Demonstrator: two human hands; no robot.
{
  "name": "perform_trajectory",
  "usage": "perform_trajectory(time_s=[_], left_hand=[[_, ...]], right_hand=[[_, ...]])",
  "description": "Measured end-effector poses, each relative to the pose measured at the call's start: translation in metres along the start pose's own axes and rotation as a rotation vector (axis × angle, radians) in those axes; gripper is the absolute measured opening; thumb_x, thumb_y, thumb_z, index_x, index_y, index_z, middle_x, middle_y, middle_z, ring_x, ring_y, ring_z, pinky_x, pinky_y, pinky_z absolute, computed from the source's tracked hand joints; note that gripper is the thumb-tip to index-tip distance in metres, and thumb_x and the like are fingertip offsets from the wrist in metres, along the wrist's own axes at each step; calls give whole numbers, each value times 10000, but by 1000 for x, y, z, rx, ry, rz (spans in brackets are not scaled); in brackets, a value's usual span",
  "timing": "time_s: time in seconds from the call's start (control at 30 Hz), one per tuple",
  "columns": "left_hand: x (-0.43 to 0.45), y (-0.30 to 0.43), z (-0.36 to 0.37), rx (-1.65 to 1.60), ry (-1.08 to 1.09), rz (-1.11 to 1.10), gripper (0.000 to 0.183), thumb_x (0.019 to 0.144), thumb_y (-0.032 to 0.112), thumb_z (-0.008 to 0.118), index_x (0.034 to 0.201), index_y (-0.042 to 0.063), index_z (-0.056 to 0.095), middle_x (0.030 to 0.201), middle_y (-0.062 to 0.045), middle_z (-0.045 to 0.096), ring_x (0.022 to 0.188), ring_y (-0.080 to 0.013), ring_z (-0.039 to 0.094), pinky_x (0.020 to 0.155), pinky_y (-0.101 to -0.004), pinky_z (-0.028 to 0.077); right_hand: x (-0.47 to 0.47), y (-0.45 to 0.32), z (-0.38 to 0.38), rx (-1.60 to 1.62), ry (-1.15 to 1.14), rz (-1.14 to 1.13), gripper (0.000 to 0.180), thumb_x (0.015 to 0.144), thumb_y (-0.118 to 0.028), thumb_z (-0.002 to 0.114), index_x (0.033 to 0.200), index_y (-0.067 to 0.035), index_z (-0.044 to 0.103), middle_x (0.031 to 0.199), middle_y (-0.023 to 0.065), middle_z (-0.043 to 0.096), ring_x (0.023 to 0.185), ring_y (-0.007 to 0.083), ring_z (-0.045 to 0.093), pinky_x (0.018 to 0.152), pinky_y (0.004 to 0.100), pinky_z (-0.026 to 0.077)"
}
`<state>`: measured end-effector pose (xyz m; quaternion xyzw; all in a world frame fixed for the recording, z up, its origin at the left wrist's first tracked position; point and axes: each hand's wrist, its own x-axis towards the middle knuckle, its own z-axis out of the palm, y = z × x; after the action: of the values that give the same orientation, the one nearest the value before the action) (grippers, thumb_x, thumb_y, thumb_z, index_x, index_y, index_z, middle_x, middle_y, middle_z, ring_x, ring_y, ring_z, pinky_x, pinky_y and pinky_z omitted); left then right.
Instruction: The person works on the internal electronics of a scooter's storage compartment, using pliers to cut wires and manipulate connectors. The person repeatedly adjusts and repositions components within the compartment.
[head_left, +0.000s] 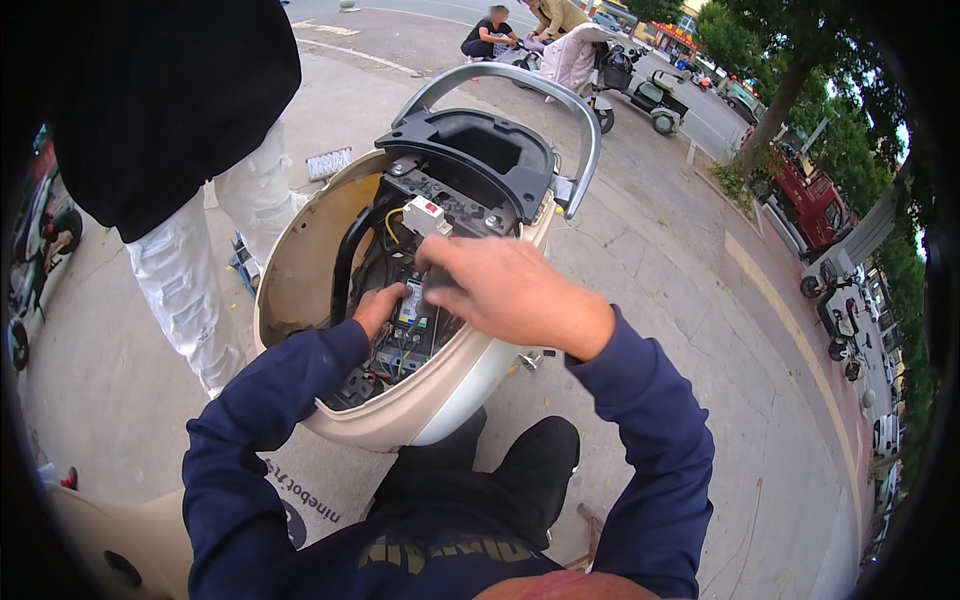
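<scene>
The opened body of a cream electric scooter (457, 382) stands before me, its seat off. My right hand (517, 289) is over the compartment, fingers curled around a dark, blurred tool handle (442, 279), perhaps a screwdriver; its tip cannot be made out. My left hand (381, 309) reaches inside, its thumb beside a black module with a white label (412, 301); its other fingers are hidden. Below that label are terminals with coloured wires (405, 361). A white circuit breaker (424, 216) with a yellow wire sits above my hands, on a dark battery (480, 202).
A metal grab rail (517, 73) arches over the black plastic seat frame (480, 142). A person in torn white trousers (176, 300) stands close at left. A brush (328, 163) lies on the pavement. Two people and parked scooters (656, 97) are farther back.
</scene>
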<state>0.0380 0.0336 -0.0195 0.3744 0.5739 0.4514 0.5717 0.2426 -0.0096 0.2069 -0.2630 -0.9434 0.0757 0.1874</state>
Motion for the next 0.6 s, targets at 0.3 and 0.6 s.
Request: perform_trajectory(time_s=[0.3,0.6], left_hand=[[15,-15,-6,35,-14,64,436,795,378,622,866,-48,681,806,-102,655,712,-175,566,681,-301,427],[17,-15,-6,54,-9,64,435,796,383,618,840,-46,676,789,-100,648,699,-177,557,668,-302,418]], right_hand=[[6,1,2,5,51,-1,349,871,-340,670,962,-31,537,735,154,637,712,351,646,626,421,503],[7,-1,0,-107,-79,141,403,874,-360,669,1057,-25,541,861,197,636,819,359,638,709,427,502]])
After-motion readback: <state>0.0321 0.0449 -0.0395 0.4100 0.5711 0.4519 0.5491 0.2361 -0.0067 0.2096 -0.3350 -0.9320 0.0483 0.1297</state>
